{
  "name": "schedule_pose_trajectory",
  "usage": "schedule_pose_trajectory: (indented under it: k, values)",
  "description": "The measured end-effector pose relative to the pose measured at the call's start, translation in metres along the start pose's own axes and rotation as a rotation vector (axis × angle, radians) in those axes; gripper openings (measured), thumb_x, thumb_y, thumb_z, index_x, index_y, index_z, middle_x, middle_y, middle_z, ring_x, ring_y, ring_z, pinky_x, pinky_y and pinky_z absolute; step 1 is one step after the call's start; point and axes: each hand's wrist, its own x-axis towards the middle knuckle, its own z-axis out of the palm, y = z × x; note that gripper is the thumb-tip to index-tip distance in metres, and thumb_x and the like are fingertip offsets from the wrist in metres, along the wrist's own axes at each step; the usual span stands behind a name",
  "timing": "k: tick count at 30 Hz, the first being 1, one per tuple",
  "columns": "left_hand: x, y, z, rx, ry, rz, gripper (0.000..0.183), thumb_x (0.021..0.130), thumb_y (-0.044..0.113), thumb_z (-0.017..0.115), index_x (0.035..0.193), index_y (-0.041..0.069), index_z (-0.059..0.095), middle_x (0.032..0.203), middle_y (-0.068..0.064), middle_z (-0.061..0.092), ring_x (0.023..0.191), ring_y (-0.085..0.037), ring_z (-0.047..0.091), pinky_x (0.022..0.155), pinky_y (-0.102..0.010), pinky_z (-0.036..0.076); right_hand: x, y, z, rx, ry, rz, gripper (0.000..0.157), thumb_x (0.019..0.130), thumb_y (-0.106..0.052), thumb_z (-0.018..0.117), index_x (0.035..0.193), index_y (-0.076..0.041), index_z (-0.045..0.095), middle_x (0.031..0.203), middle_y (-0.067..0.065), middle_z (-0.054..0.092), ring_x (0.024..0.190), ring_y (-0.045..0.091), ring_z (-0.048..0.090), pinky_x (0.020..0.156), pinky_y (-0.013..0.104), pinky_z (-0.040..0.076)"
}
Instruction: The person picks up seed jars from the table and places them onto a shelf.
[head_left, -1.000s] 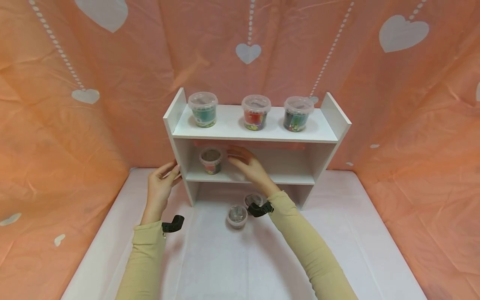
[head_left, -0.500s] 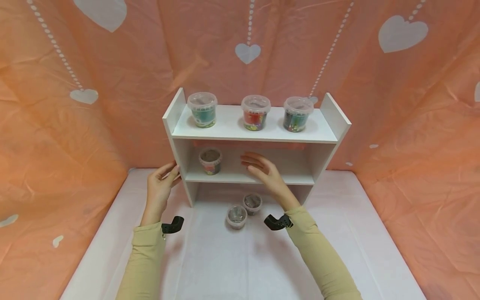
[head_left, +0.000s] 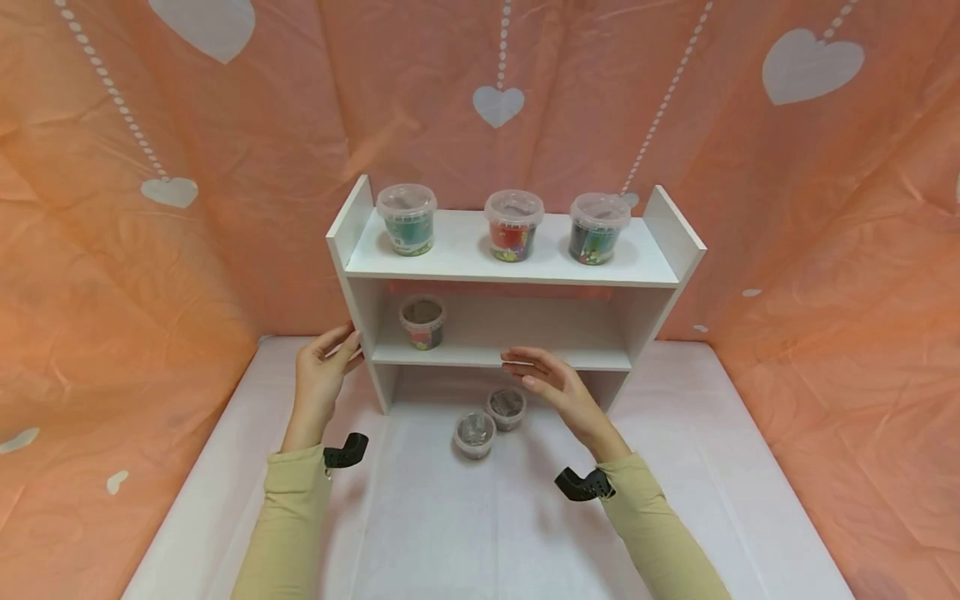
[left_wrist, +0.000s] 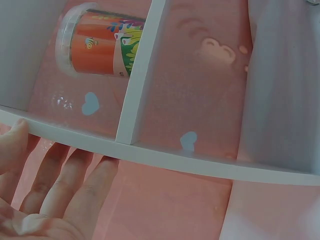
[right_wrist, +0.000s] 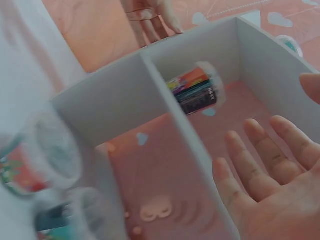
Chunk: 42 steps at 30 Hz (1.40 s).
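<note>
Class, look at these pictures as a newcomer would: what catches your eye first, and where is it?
Probably the white shelf in the middle, with three tubs along its top and one tub at the left of the board below. Behind it hangs a bright orange backdrop with white hearts. Next, the left hand touches the shelf's left side, while the right hand is in front, holding nothing.

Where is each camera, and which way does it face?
Head: on the head, looking forward and down at the shelf unit; left hand, right hand and sleeves show.
Left wrist: on the wrist, looking past that hand into the shelf unit; only the left hand shows.
Right wrist: on the wrist, looking past that hand into the shelf unit; both hands show.
Both wrist views share the middle-shelf tub.
</note>
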Motion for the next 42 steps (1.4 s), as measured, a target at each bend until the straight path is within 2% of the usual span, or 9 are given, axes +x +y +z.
schedule_pose_trajectory:
  k: [4, 11, 14, 17, 24, 31, 36, 42]
  values:
    - [-0.001, 0.000, 0.000, 0.001, -0.005, 0.003, 0.042, 0.092, 0.009, 0.064, 0.126, -0.013, 0.054, 0.113, -0.007, 0.062, 0.092, -0.014, 0.067, 0.090, -0.043, 0.049, -0.019, 0.009, 0.001, -0.013, -0.015, 0.014, 0.044, 0.098, -0.005, 0.052, 0.137, 0.010, 0.040, 0.135, 0.031, 0.044, 0.126, 0.050, 0.038, 0.108, 0.048, 0.034]
    - [-0.001, 0.002, -0.001, 0.022, -0.013, 0.011, 0.042, 0.092, 0.010, 0.064, 0.127, -0.011, 0.055, 0.117, -0.011, 0.060, 0.095, -0.015, 0.066, 0.091, -0.046, 0.047, -0.041, 0.026, -0.004, 0.004, 0.021, 0.051, 0.041, 0.099, -0.003, 0.049, 0.138, 0.009, 0.041, 0.136, 0.037, 0.039, 0.128, 0.043, 0.039, 0.109, 0.041, 0.034]
    - [0.000, 0.001, -0.001, 0.025, -0.012, 0.012, 0.042, 0.092, 0.010, 0.064, 0.127, -0.011, 0.055, 0.118, -0.012, 0.060, 0.094, -0.013, 0.066, 0.091, -0.046, 0.047, -0.046, 0.031, -0.006, 0.009, 0.037, 0.047, 0.040, 0.099, -0.001, 0.047, 0.137, 0.010, 0.041, 0.136, 0.036, 0.039, 0.128, 0.041, 0.040, 0.109, 0.045, 0.032]
    - [0.000, 0.001, -0.001, 0.023, -0.005, 0.009, 0.042, 0.092, 0.010, 0.064, 0.127, -0.011, 0.055, 0.117, -0.011, 0.060, 0.093, -0.013, 0.066, 0.090, -0.046, 0.048, -0.050, 0.037, -0.009, 0.009, 0.045, 0.045, 0.041, 0.099, 0.000, 0.048, 0.137, 0.011, 0.040, 0.136, 0.038, 0.038, 0.128, 0.044, 0.038, 0.109, 0.050, 0.030]
    - [0.001, 0.000, -0.001, 0.004, 0.001, 0.008, 0.039, 0.092, 0.007, 0.064, 0.125, -0.012, 0.056, 0.110, -0.004, 0.064, 0.091, -0.014, 0.067, 0.089, -0.047, 0.048, -0.058, 0.051, -0.018, -0.018, 0.071, 0.091, 0.048, 0.094, 0.002, 0.056, 0.138, 0.011, 0.038, 0.140, 0.036, 0.035, 0.131, 0.049, 0.030, 0.108, 0.037, 0.036]
    - [0.001, 0.001, -0.001, 0.024, -0.004, -0.001, 0.040, 0.092, 0.008, 0.064, 0.125, -0.012, 0.055, 0.112, -0.006, 0.062, 0.092, -0.014, 0.067, 0.089, -0.045, 0.049, -0.055, 0.067, -0.030, -0.065, 0.064, 0.088, 0.058, 0.088, 0.008, 0.062, 0.139, 0.013, 0.034, 0.142, 0.031, 0.036, 0.132, 0.048, 0.029, 0.110, 0.059, 0.021]
    - [0.001, 0.001, -0.001, 0.003, 0.002, -0.005, 0.037, 0.092, 0.004, 0.063, 0.125, -0.013, 0.055, 0.108, -0.004, 0.063, 0.089, -0.013, 0.067, 0.087, -0.041, 0.051, -0.054, 0.078, -0.035, -0.072, 0.060, 0.088, 0.064, 0.086, 0.010, 0.064, 0.139, 0.016, 0.029, 0.141, 0.037, 0.032, 0.131, 0.051, 0.027, 0.109, 0.061, 0.020]
    - [0.001, 0.001, -0.001, 0.009, 0.000, -0.004, 0.039, 0.092, 0.006, 0.063, 0.126, -0.013, 0.055, 0.109, -0.003, 0.063, 0.090, -0.012, 0.067, 0.086, -0.039, 0.052, -0.054, 0.087, -0.039, -0.072, 0.056, 0.097, 0.065, 0.086, 0.010, 0.065, 0.140, 0.014, 0.030, 0.143, 0.035, 0.029, 0.132, 0.051, 0.025, 0.108, 0.062, 0.018]
